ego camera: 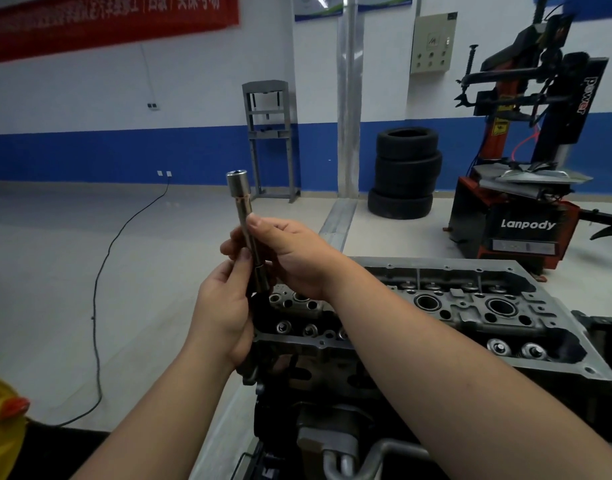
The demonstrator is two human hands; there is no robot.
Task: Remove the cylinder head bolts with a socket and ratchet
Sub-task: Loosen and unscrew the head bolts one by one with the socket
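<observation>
A long silver socket on an extension bar (pixel 241 199) stands nearly upright in front of me, its open end at the top. My right hand (pixel 290 258) pinches the bar around its middle. My left hand (pixel 225 306) grips the lower end of the tool, where a dark part shows below my fingers; whether that is the ratchet I cannot tell. Both hands hover above the left end of the grey cylinder head (pixel 477 306), which sits on the engine with its valve tops and round bores exposed.
A black cable (pixel 100 306) snakes over the floor at left. A stack of tyres (pixel 405 174) stands behind, a red and black tyre changer (pixel 526 202) at right. A yellow container (pixel 3 427) is at the bottom left. Hoses and engine parts (pixel 332 445) lie below.
</observation>
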